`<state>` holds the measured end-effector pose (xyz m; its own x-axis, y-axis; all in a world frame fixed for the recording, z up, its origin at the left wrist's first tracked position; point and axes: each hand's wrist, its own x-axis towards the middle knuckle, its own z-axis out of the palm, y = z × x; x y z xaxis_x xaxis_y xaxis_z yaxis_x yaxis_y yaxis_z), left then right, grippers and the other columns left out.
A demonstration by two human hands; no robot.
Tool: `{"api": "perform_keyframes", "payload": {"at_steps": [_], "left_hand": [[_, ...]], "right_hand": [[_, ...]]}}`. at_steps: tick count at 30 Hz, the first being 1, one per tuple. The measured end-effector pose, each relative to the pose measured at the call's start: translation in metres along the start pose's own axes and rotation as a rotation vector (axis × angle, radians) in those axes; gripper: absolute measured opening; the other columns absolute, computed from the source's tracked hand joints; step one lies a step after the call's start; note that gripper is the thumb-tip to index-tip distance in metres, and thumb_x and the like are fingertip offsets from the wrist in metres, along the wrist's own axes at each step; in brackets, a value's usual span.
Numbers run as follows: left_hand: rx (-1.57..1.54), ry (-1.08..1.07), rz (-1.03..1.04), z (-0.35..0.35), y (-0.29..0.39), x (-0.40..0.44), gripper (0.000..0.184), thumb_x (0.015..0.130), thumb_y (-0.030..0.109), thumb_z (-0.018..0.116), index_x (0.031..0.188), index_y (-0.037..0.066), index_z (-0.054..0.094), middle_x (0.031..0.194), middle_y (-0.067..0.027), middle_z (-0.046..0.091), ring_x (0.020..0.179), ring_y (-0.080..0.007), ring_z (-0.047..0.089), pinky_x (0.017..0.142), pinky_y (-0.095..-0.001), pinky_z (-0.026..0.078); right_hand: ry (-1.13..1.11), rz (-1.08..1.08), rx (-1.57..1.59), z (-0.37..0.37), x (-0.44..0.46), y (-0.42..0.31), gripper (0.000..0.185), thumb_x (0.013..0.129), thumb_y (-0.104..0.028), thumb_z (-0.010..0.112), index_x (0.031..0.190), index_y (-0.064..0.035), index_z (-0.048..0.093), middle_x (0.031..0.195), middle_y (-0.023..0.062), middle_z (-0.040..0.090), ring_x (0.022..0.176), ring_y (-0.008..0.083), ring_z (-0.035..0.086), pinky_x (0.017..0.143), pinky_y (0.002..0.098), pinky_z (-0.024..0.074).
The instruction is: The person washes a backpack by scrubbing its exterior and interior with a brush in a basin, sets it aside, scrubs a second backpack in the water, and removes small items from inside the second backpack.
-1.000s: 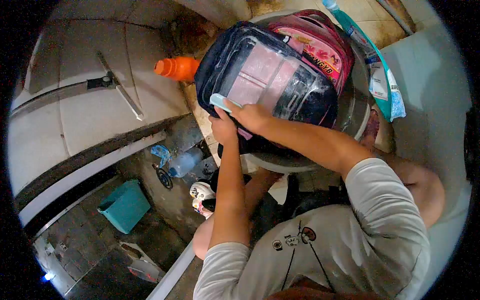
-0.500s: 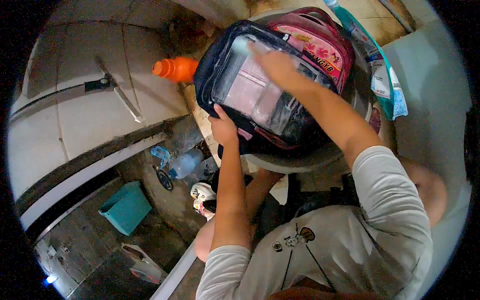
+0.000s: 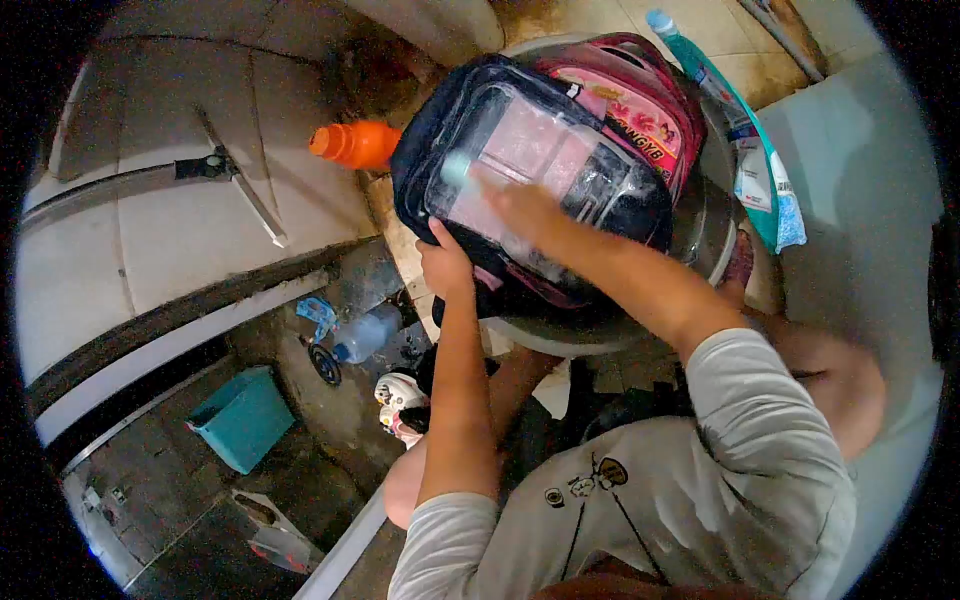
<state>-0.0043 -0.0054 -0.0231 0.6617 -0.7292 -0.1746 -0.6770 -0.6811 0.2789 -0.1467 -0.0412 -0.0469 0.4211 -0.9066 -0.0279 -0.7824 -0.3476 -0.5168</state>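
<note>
A dark backpack (image 3: pixel 545 165) with pink panels on its front lies over a round tub (image 3: pixel 590 338). Its front looks wet, with whitish foam smeared across it. At the near left edge, my left hand (image 3: pixel 446 262) is closed on the backpack's rim, thumb on top. My right hand (image 3: pixel 520 212), blurred by motion, is closed around a small pale green object (image 3: pixel 457 170) pressed to the front panel; its exact kind is too smeared to make out. Behind the dark bag sits a pink and maroon backpack (image 3: pixel 640 110) with flower prints, partly covered.
An orange bottle (image 3: pixel 352 145) lies left of the bags. To the right stands a teal detergent pouch (image 3: pixel 755 170). Lower left are a clear plastic bottle (image 3: pixel 368 333), a teal bin (image 3: pixel 243 420) and a white carton (image 3: pixel 275 530). A tiled ledge (image 3: pixel 180 240) runs along the left.
My right hand has moved down and left across the front panel with the pale green object. The left hand keeps its hold on the backpack's edge. The whole view has shifted slightly.
</note>
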Motion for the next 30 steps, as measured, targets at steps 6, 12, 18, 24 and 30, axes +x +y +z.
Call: {"api": "perform_keyframes", "payload": {"at_steps": [6, 12, 18, 24, 30], "left_hand": [[-0.015, 0.054, 0.050, 0.005, -0.005, 0.003, 0.075, 0.082, 0.058, 0.020, 0.111, -0.008, 0.041, 0.092, -0.0263, 0.056, 0.084, -0.0391, 0.054, 0.073, -0.0443, 0.042], [0.004, -0.005, 0.010, 0.003, -0.004, 0.004, 0.075, 0.081, 0.060, 0.021, 0.109, -0.007, 0.042, 0.091, -0.0268, 0.056, 0.083, -0.0395, 0.054, 0.072, -0.0450, 0.042], [0.006, 0.007, 0.010, 0.003, -0.006, 0.003, 0.071, 0.082, 0.057, 0.023, 0.103, -0.007, 0.044, 0.089, -0.0269, 0.056, 0.082, -0.0398, 0.054, 0.071, -0.0454, 0.042], [-0.032, -0.039, 0.005, 0.000, -0.005, 0.005, 0.072, 0.082, 0.057, 0.024, 0.106, -0.008, 0.043, 0.088, -0.0262, 0.057, 0.082, -0.0398, 0.055, 0.071, -0.0446, 0.043], [-0.010, 0.009, -0.001, -0.001, -0.002, 0.002, 0.072, 0.082, 0.056, 0.025, 0.108, -0.009, 0.043, 0.088, -0.0269, 0.056, 0.081, -0.0395, 0.055, 0.070, -0.0449, 0.043]], "right_hand": [[0.115, 0.345, -0.001, -0.062, 0.036, 0.033, 0.056, 0.083, -0.045, 0.037, 0.116, 0.0000, 0.042, 0.078, 0.0176, 0.060, 0.069, 0.0307, 0.059, 0.071, 0.0429, 0.0436], [-0.223, 0.032, 0.122, -0.020, 0.025, -0.055, 0.055, 0.086, -0.040, 0.028, 0.128, -0.0042, 0.021, 0.080, 0.0166, 0.060, 0.081, 0.0318, 0.058, 0.078, 0.0438, 0.0412], [0.114, 0.214, 0.136, -0.047, 0.076, -0.006, 0.046, 0.085, -0.027, 0.038, 0.125, -0.0056, 0.027, 0.072, 0.0198, 0.058, 0.065, 0.0314, 0.060, 0.051, 0.0442, 0.0466], [0.000, -0.249, -0.066, -0.029, 0.058, -0.049, 0.044, 0.083, -0.021, 0.042, 0.123, -0.0070, 0.030, 0.067, 0.0170, 0.058, 0.058, 0.0289, 0.059, 0.045, 0.0399, 0.0464], [0.211, 0.241, -0.070, -0.056, 0.090, -0.006, 0.039, 0.083, -0.024, 0.043, 0.117, -0.0064, 0.038, 0.067, 0.0166, 0.058, 0.060, 0.0278, 0.060, 0.048, 0.0412, 0.0469]]}}
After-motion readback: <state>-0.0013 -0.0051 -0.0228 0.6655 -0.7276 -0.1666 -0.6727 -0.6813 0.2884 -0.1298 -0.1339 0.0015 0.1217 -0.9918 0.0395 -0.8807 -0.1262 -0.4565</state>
